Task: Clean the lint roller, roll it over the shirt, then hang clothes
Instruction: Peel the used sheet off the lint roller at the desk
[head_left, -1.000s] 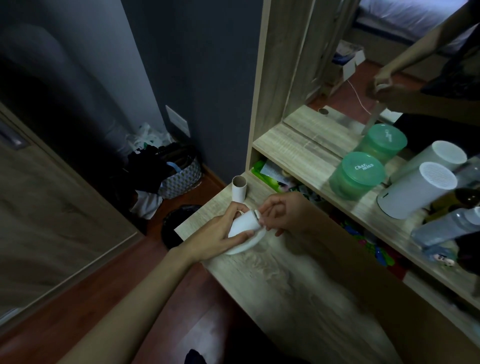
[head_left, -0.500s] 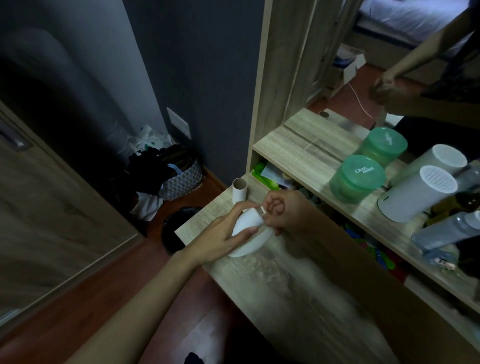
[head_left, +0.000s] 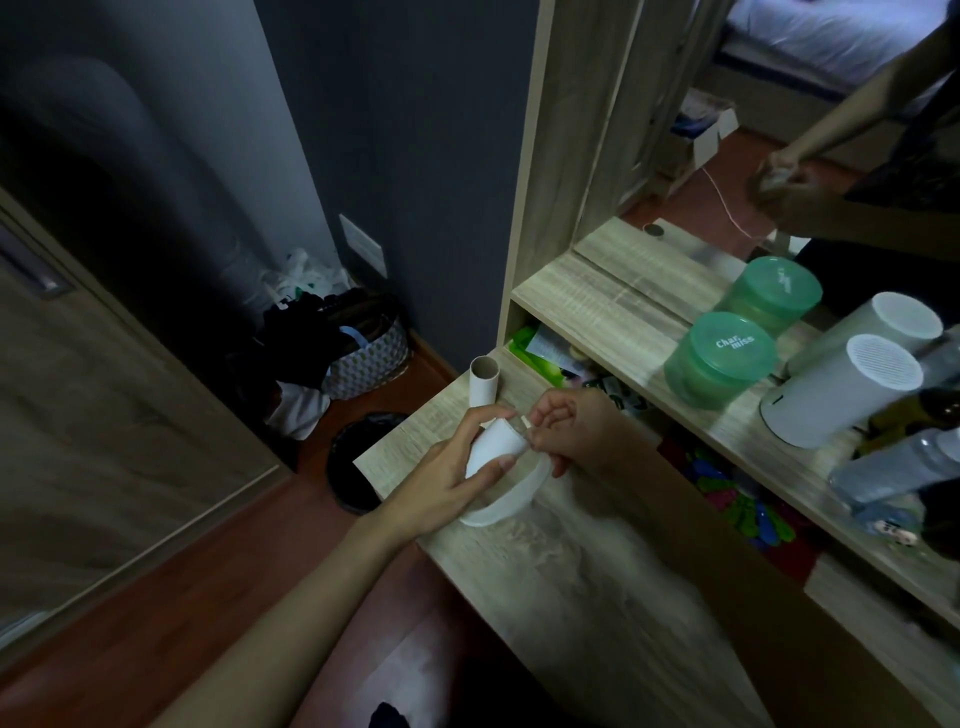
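**At the counter's left corner: the lint roller is being cleaned**

Over the corner of the counter (head_left: 571, 571), you have the lint roller (head_left: 493, 449) held between both hands, just above the wood. This looks like the first step of the task, stripping the dirty layer. No shirt is in view.

Your left hand (head_left: 441, 483) comes in from below with its grip wrapped round the white roll, thumb on top and fingers curled along the near side. Your right hand (head_left: 571, 431) meets it from the right, wrist bent inward. Its grip is pinched, thumb against forefinger, on a small white tab at the roll's end, which seems to be the loose edge of the outer sheet (head_left: 524, 422).

A translucent band (head_left: 506, 499) curves beneath the roll. You cannot tell here whether it is a peeled layer or a cover.

The next move probably calls for a steady pull across the roll while your left hand keeps it from turning, so the layer tears off whole. The bin (head_left: 358, 467) sits on the floor just beside the corner, handy for the waste. A cardboard tube (head_left: 484, 382) stands upright near your left thumb, so keep clear of it.
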